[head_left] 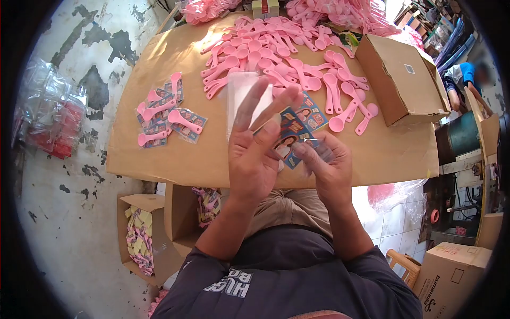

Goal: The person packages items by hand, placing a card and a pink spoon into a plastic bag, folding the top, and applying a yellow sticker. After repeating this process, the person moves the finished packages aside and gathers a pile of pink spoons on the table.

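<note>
My right hand [333,166] pinches a blue printed card [289,141] with a woman's picture on it, thumb on its lower right corner. Clear plastic shows by that thumb. Beside it, my left hand [249,151] has its fingers stretched out and spread, the thumb overlapping the card's left edge. A second blue card [314,110] lies just behind. Under my left fingers is a stack of clear plastic bags [234,101]. Pink measuring spoons [255,45] form a large heap across the back of the table.
Packed spoons with cards [170,114] lie on the brown-covered table [196,159] at left. A cardboard box [401,80] stands at the right edge. Open boxes [143,201] of packed goods sit below left. Plastic packs [53,111] are at far left. Another person [461,80] is at far right.
</note>
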Demonstrator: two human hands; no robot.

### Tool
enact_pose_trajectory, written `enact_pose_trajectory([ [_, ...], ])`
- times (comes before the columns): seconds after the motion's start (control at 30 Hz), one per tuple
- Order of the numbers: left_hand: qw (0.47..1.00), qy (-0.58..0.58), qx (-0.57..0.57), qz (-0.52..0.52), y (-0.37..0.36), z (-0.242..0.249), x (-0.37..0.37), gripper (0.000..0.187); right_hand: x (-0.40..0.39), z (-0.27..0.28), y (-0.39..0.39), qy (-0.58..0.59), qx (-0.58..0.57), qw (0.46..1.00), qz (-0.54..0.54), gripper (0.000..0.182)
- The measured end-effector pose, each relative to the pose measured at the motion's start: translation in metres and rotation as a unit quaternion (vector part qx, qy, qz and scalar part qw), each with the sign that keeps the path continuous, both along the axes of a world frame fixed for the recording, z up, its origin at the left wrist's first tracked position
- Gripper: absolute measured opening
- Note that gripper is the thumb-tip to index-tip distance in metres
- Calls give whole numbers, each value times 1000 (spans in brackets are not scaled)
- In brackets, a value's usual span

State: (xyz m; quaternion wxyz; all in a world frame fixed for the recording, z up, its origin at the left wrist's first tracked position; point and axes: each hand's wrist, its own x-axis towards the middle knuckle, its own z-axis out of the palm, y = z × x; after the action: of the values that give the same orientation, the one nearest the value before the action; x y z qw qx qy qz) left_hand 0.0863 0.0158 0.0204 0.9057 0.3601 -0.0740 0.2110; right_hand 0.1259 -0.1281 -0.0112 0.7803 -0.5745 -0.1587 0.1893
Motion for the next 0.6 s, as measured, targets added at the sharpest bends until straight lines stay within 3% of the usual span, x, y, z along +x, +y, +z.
enact_pose_trajectory([
  [0.1,999,-29,-22,-14,-2,-1,8,57,-5,12,-2,13,36,999,6,14],
  [0.17,991,-75,-61,-92,-6,-4,11,57,-4,5,-2,9,52,999,-2,17],
  [0.33,996,-7,-23,-85,-28,-11,12,52,0,-8,1,-38,55,997,-41,24],
  [0.43,996,7,-16,-84,-28,-8,14,51,-4,1,12,-37,145,979,-140,27],
  [0.5,998,14,4,-56,-22,-14,17,48,-2,1,4,-162,61,965,-196,24],
  [0.53,999,20,24,-29,-18,-17,19,44,-1,-1,-2,-161,58,965,-198,24],
  [0.6,999,30,-24,-4,-5,-20,20,40,3,-5,-16,-401,-80,893,-187,19],
])
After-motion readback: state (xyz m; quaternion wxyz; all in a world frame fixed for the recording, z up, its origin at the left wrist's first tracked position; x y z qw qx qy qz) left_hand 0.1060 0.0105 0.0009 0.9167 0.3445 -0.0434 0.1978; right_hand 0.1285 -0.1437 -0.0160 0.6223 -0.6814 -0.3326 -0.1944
